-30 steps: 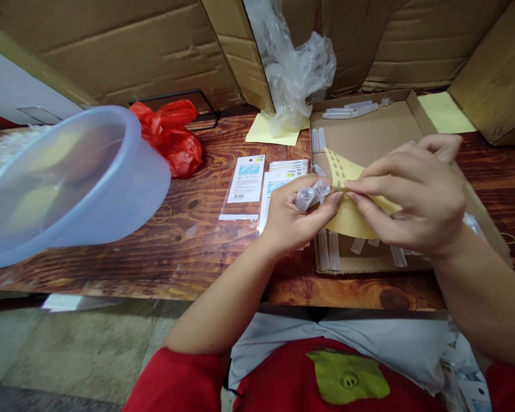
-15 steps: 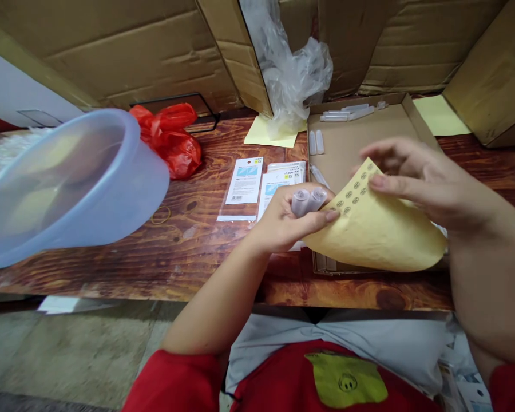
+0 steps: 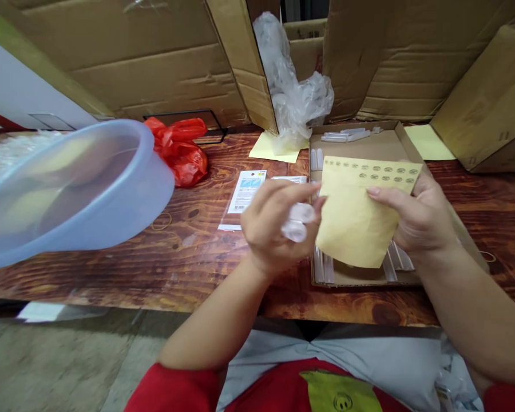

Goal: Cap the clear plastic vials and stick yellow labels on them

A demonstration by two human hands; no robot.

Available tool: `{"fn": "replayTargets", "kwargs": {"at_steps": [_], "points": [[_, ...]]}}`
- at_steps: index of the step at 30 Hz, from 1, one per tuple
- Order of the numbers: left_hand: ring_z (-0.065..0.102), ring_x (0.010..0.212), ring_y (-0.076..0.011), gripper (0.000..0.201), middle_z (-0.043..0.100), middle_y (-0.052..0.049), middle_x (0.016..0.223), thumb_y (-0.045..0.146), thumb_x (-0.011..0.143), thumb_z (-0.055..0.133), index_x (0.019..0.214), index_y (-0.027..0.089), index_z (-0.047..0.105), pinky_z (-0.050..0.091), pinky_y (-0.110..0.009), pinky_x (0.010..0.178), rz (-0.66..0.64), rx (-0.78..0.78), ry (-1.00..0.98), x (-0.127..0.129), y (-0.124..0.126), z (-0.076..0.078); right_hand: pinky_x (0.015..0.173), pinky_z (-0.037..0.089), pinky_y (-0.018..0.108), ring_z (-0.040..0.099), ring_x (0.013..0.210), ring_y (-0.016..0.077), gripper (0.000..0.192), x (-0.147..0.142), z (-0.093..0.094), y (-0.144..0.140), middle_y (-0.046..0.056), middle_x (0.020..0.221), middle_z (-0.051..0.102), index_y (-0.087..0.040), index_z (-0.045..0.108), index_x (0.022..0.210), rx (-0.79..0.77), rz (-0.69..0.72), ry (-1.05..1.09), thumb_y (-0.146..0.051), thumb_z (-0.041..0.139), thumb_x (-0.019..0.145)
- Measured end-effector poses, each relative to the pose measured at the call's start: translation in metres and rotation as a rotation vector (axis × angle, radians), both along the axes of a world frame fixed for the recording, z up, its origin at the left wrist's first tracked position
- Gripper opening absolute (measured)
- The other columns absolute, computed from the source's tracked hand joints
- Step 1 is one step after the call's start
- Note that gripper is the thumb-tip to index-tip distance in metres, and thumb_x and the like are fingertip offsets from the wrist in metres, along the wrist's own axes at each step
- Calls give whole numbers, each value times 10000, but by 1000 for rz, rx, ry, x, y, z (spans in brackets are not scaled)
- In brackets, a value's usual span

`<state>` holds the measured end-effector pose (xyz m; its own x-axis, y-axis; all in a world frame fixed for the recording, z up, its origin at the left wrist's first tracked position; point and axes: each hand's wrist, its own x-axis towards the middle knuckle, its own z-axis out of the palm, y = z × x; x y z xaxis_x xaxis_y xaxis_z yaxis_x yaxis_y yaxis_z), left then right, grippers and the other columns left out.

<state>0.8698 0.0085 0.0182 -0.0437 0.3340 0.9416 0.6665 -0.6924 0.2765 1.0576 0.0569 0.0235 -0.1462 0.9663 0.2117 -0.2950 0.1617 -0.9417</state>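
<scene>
My left hand (image 3: 272, 226) is closed around two clear plastic tubes (image 3: 299, 222), their round ends facing me. Its thumb and forefinger reach the left edge of a yellow sticker sheet (image 3: 354, 220); blur hides whether they pinch it. Small round printed stickers line the sheet's top. My right hand (image 3: 427, 214) grips the sheet from the right, thumb on the front and fingers behind. Beneath lies a shallow cardboard tray (image 3: 388, 144), partly covered by the sheet, with more clear tubes (image 3: 345, 136) inside. Printed cards in clear sleeves (image 3: 248, 191) lie left of the tray, partly behind my left hand.
A large blue plastic tub (image 3: 150, 194) tilts at the left, beside a red plastic bag (image 3: 184, 151). Crumpled clear plastic (image 3: 302, 100) hangs between cardboard walls at the back. Yellow paper (image 3: 429, 143) and a cardboard box (image 3: 484, 109) are at the right. Rubber bands lie on the wooden table (image 3: 197, 269).
The sticker sheet has turned upright and flatter, its sticker rows now along the top. My right hand has moved to the sheet's right side; my left thumb has shifted to its left edge.
</scene>
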Motion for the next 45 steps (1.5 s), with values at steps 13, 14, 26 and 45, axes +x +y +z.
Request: {"fn": "replayTargets", "kwargs": {"at_steps": [13, 14, 26, 45], "points": [[728, 790, -146, 152, 790, -32, 917, 207, 887, 702, 1024, 215, 768, 602, -261, 731, -2, -155, 6, 19, -2, -11, 734, 639, 362, 756, 832, 215, 117, -8, -6, -20, 8, 947, 795, -268, 775, 878, 10, 44, -98, -331, 803, 784], [730, 788, -147, 152, 792, -34, 915, 197, 880, 706, 1018, 209, 768, 604, -261, 732, -10, -150, 0, 19, -2, -11, 710, 633, 352, 754, 813, 211, 100, -9, -7, -21, 7, 932, 795, -266, 778, 862, 39, 7, -119, -329, 801, 788], [726, 770, -153, 17, 777, -45, 829, 181, 850, 728, 848, 173, 743, 603, -283, 717, -139, -232, -115, 23, -1, -11, 648, 581, 348, 687, 695, 195, 95, -16, -5, -33, 1, 754, 727, -272, 739, 747, 525, -303, -507, -231, 723, 831], [716, 690, -138, 24, 776, -23, 773, 185, 797, 741, 803, 178, 764, 589, -260, 687, -43, -235, -177, 22, 3, -15, 657, 609, 315, 724, 737, 185, 78, -17, -8, -34, 17, 828, 765, -225, 773, 837, 467, -274, -518, -270, 712, 856]]}}
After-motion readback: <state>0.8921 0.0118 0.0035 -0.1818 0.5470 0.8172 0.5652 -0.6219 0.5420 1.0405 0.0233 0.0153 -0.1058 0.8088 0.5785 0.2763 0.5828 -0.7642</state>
